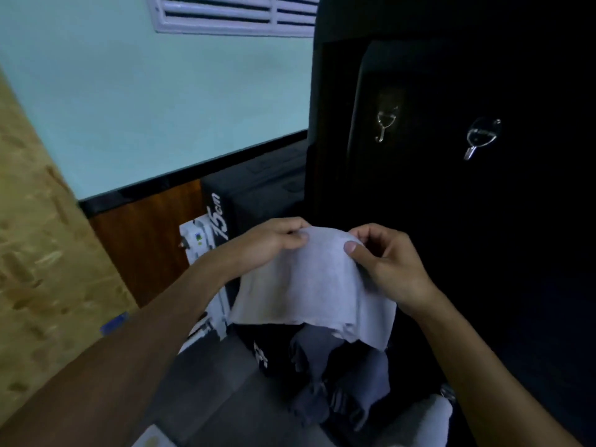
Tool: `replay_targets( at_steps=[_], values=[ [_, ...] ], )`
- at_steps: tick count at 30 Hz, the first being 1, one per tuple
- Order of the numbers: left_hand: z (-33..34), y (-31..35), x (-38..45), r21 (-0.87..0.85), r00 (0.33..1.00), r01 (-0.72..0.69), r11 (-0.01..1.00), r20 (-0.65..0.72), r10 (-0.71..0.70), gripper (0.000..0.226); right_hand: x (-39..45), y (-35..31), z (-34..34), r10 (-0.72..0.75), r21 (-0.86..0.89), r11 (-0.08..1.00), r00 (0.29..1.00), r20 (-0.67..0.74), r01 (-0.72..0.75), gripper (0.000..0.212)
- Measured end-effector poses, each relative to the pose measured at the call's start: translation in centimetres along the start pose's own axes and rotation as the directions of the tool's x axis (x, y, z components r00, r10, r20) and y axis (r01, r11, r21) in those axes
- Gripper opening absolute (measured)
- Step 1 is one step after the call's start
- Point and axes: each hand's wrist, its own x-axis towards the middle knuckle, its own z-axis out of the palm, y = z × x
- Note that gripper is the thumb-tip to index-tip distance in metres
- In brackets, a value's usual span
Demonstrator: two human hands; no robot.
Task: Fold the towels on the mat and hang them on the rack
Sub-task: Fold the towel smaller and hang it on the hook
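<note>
Both hands are raised in front of the person, each pinching the top edge of a pale grey towel [309, 282]. The left hand [274, 240] grips the upper left corner between thumb and curled fingers, and the right hand [383, 262] pinches the upper right part, its thumb pressed on the near face of the cloth and its fingers curled behind. The towel hangs down from the two hands in midair, its lower edge uneven, with the corner toward 5 o'clock drooping lowest. Directly below it, toward 6 o'clock, lies a heap of darker grey cloths [338, 382] on a dim surface, and a lighter folded cloth [416, 421] shows further toward 5 o'clock. Behind the hands, from 12 to 3 o'clock, stands a dark panel [483, 221] carrying two metal hooks, one [383, 124] at about 1 o'clock and another [480, 137] toward 2 o'clock. At 10 o'clock a black box [251, 188] printed "75cm" sits against a pale green wall [161, 108], under a white louvred vent [232, 14].
</note>
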Motion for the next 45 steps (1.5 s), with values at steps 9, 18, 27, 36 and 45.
replay_targets(
  at_steps=[9, 18, 27, 36, 45],
  values=[
    [-0.6, 3.5, 6.1, -0.330, 0.993, -0.099, 0.939, 0.032, 0.115, 0.022, 1.4, -2.6, -1.3, -0.123, -0.063, 0.992, 0.946, -0.301, 0.109, 0.032],
    [-1.3, 11.8, 11.0, -0.351, 0.975, -0.221, 0.910, -0.114, 0.193, 0.018, 4.5, -4.9, -1.7, -0.258, -0.248, 0.960, 0.760, -0.596, 0.132, 0.028],
    [-0.7, 11.7, 11.1, 0.055, 0.924, -0.278, 0.959, -0.258, 0.283, 0.018, 5.0, -3.9, -0.5, -0.176, -0.249, 0.969, 0.705, -0.687, -0.001, 0.029],
    [-1.7, 11.7, 9.3, 0.363, 0.970, -0.216, 0.906, -0.023, 0.241, 0.043, 4.4, -3.0, 0.2, -0.322, -0.520, 0.853, 0.741, -0.589, -0.043, 0.033],
    [-2.0, 11.2, 9.6, -0.099, 0.980, -0.037, 0.994, 0.189, 0.055, 0.023, 5.1, -3.9, 0.9, -0.102, -0.149, 0.988, 0.879, -0.466, 0.036, 0.058]
  ],
)
